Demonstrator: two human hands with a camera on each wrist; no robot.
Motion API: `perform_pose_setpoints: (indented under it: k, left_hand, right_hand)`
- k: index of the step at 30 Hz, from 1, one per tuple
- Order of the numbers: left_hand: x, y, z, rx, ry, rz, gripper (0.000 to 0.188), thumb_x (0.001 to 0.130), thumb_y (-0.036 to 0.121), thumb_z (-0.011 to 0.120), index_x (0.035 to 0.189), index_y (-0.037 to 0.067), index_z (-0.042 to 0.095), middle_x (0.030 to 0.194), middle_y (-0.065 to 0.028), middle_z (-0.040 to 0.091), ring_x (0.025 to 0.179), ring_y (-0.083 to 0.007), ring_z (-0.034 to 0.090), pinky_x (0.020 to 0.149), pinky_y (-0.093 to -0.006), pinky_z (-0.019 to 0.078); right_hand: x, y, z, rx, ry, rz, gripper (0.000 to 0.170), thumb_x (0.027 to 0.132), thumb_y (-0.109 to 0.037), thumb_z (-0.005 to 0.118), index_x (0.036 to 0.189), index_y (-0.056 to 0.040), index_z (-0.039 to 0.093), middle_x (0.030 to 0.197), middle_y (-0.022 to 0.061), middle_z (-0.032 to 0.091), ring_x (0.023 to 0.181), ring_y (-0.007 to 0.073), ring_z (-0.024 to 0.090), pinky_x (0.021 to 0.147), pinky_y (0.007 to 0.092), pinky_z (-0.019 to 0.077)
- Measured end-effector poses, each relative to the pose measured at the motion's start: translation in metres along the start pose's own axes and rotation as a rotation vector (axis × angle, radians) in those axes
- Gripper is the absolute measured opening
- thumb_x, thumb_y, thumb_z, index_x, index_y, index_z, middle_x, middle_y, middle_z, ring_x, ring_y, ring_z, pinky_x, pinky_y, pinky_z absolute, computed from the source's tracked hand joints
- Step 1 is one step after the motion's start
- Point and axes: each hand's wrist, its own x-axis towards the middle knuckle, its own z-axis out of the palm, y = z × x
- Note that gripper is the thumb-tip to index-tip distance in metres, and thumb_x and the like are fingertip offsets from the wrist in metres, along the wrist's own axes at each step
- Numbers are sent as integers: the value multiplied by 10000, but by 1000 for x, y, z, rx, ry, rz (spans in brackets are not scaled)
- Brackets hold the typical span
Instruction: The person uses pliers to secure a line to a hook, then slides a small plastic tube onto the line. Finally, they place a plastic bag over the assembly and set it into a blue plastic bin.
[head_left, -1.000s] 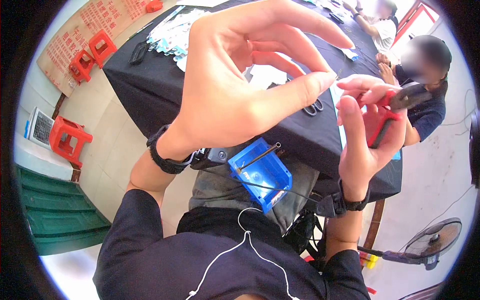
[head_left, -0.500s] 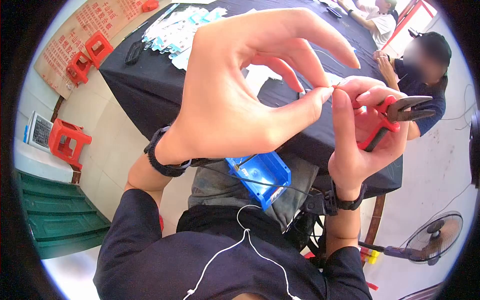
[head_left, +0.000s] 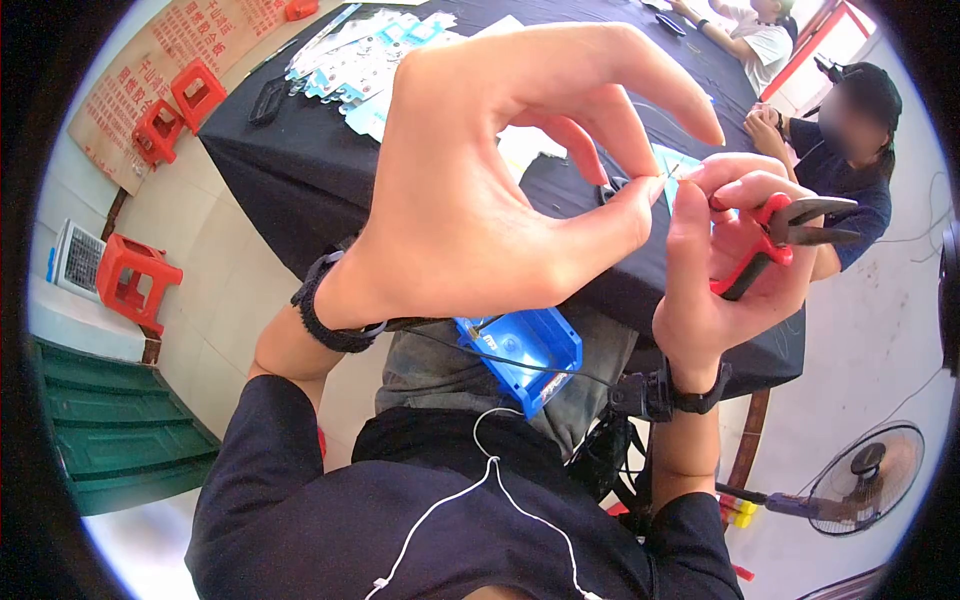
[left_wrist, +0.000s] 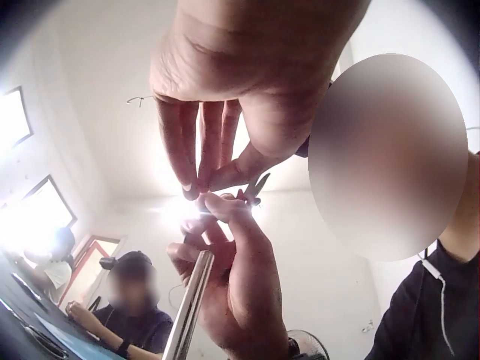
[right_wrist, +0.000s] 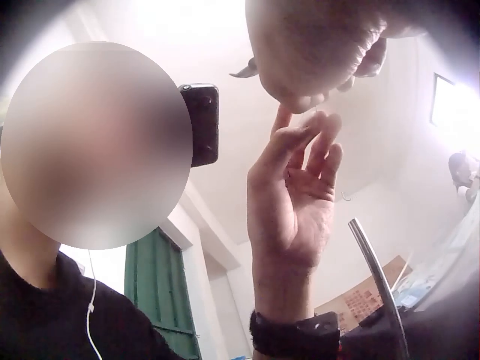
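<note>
My left hand (head_left: 470,190) is raised in the middle of the head view, its thumb and a fingertip pinching a thin wire (head_left: 675,170). A fine, bent end of wire (left_wrist: 139,100) sticks out beyond the left hand in the left wrist view. Close by the left fingertips, my right hand (head_left: 735,250) has its thumb and forefinger together at the wire. The curled fingers of that hand also hold red-handled pliers (head_left: 775,225) against the palm, with the parted metal jaws pointing right. Fingertips cover most of the wire between the hands.
A blue bin (head_left: 535,360) sits at my lap, a metal rod (right_wrist: 379,285) rising near it. On the black-covered table (head_left: 270,190) lie a pile of white and blue cards (head_left: 370,65) and a black tray (head_left: 268,103). Another person (head_left: 860,150) sits at right; a fan (head_left: 865,475) stands lower right.
My right hand has moved left to my left fingertips, its thumb and forefinger closing together there. The pliers have turned into clearer view. Over the last half second both hands shift only slightly.
</note>
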Motion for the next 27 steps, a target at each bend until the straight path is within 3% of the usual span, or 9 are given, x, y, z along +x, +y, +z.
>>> perform_pose_setpoints:
  k: [2, 5, 10, 20, 27]
  left_hand:
    - [-1, -1, 6, -54, 138, -25, 366, 746, -122, 725, 1104, -66, 673, 1034, -143, 759, 791, -128, 741, 761, -259, 580]
    - [-2, -12, -6, -3, 98, 69, 359, 764, -91, 734, 1112, -53, 656, 947, -134, 764, 795, -137, 740, 797, -273, 566]
    - [-1, -10, -6, -112, 128, 15, 354, 770, -81, 736, 1111, -50, 649, 921, -131, 762, 794, -140, 739, 804, -276, 563]
    - [-6, -3, -1, -389, 203, -132, 344, 785, -54, 741, 1111, -41, 631, 854, -123, 757, 794, -149, 739, 821, -284, 553]
    - [-6, -10, 4, -357, 243, -54, 324, 800, -39, 739, 1102, -33, 619, 825, -125, 752, 811, -164, 747, 811, -286, 556]
  right_hand:
    - [0, 3, -1, 10, -25, 27, 314, 796, 130, 712, 1014, -12, 537, 935, 121, 647, 772, 123, 609, 606, 216, 468]
    - [-2, 5, 2, -69, -51, 63, 282, 817, 112, 676, 1027, -12, 535, 946, 112, 636, 792, 122, 599, 610, 210, 460]
    - [0, 8, 1, -279, -166, -3, 294, 792, 35, 697, 1033, 3, 532, 930, 123, 627, 744, 159, 576, 649, 256, 473]
    - [-4, 7, 7, -281, -192, 25, 291, 796, 0, 711, 1025, -12, 531, 945, 106, 611, 736, 153, 559, 664, 262, 467]
    - [-8, 6, 11, -270, -182, 69, 282, 805, -11, 724, 1019, -15, 541, 939, 107, 604, 750, 163, 588, 649, 263, 485]
